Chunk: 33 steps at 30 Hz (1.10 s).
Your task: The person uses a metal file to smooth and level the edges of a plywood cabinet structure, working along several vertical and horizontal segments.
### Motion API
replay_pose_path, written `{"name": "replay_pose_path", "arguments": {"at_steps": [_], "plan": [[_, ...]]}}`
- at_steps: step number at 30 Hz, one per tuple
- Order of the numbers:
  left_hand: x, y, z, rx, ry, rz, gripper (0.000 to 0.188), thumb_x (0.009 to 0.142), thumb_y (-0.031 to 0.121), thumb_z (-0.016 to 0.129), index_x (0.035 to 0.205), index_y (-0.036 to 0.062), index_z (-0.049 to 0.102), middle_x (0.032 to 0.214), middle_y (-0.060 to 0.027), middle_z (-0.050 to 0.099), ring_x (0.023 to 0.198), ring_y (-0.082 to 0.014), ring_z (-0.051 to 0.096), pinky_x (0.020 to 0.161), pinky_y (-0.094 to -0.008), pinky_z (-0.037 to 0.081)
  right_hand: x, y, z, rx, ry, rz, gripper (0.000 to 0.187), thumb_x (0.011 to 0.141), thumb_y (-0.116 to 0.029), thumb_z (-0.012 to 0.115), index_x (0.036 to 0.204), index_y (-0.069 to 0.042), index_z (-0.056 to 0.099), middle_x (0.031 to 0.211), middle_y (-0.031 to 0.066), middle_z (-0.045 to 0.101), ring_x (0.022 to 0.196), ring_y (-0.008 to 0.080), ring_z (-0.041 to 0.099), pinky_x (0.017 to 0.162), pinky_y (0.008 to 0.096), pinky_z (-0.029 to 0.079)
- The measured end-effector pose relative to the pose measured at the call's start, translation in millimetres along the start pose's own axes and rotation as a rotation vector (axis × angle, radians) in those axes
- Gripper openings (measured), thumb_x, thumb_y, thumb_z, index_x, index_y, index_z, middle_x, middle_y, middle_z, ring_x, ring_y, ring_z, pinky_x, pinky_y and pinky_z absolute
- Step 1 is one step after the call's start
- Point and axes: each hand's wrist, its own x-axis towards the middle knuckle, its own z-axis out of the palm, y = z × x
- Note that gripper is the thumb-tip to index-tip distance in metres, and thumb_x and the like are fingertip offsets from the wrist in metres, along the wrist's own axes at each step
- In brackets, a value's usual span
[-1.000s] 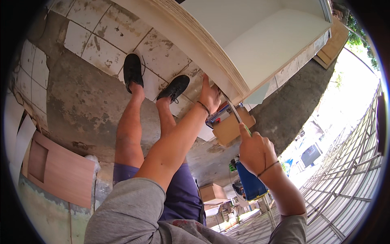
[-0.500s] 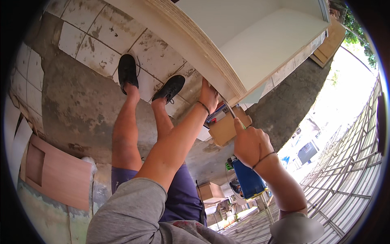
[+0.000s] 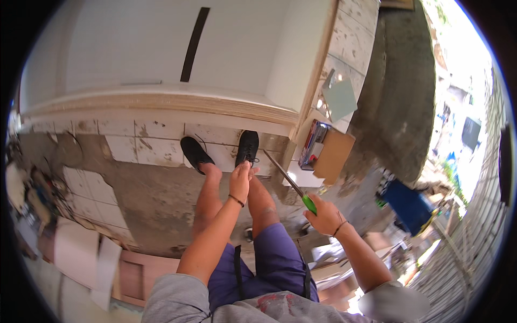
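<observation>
My right hand (image 3: 326, 215) is closed around the bright green handle of a file (image 3: 291, 184). Its long, narrow dark blade points up and to the left, its tip short of the cabinet's front edge and apart from it. My left hand (image 3: 241, 180) hangs in front of my right shin, fingers stretched out and nothing visible in it. Above both hands lies the large white cabinet (image 3: 237, 46), its near edge (image 3: 177, 103) showing bare layered wood. A dark strip (image 3: 195, 46) crosses its inner white panel.
Right of the cabinet's corner sit an open cardboard box (image 3: 334, 156) with small packages and a pale green sheet (image 3: 340, 99). A blue container (image 3: 404, 204) stands farther right. Wooden panels (image 3: 134, 274) lean at the lower left. My black shoes (image 3: 247, 146) rest on stained tiles.
My left hand has come away from the cabinet edge toward me. The file has left the cabinet corner and moved back with my right hand. My view has turned, showing more cabinet.
</observation>
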Motion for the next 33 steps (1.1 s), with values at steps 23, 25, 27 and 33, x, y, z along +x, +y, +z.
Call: {"name": "replay_pose_path", "arguments": {"at_steps": [23,25,27,33], "plan": [[43,207,95,2.151,-0.299,1.212,0.066,0.073,0.066,0.061,0.102,0.0057,0.063,0.091,-0.0148,0.066,0.083,-0.0303,0.065,0.069,-0.0394,0.052,50,-102,173,2.059,0.576,0.081,0.021,0.095,-0.023,0.055,0.088,-0.005,0.046,0.062,-0.0003,0.046,0.046,0.0064,0.044,0.042,0.0206,0.036],[42,207,95,2.066,-0.266,1.154,0.063,0.075,0.062,0.062,0.102,0.0054,0.062,0.084,-0.0142,0.067,0.079,-0.0311,0.066,0.067,-0.0392,0.052,81,-102,177,1.993,0.553,-0.049,0.031,0.097,-0.035,0.049,0.093,-0.004,0.048,0.063,-0.0007,0.046,0.047,0.0063,0.043,0.043,0.0203,0.036],[44,210,90,2.071,-0.286,1.181,0.061,0.076,0.061,0.062,0.102,0.0053,0.061,0.082,-0.0138,0.067,0.076,-0.0316,0.066,0.066,-0.0394,0.051,97,-98,186,1.941,0.587,-0.096,0.035,0.098,-0.037,0.046,0.095,-0.002,0.050,0.063,-0.0007,0.047,0.048,0.0062,0.044,0.045,0.0206,0.036],[44,210,90,2.084,-0.323,1.212,0.057,0.080,0.057,0.059,0.105,0.0062,0.060,0.082,-0.0145,0.068,0.077,-0.0316,0.067,0.068,-0.0387,0.051,111,-83,202,1.769,0.545,-0.305,0.035,0.096,-0.035,0.050,0.097,0.000,0.053,0.060,0.0003,0.049,0.049,0.0074,0.046,0.047,0.0222,0.038]]}}
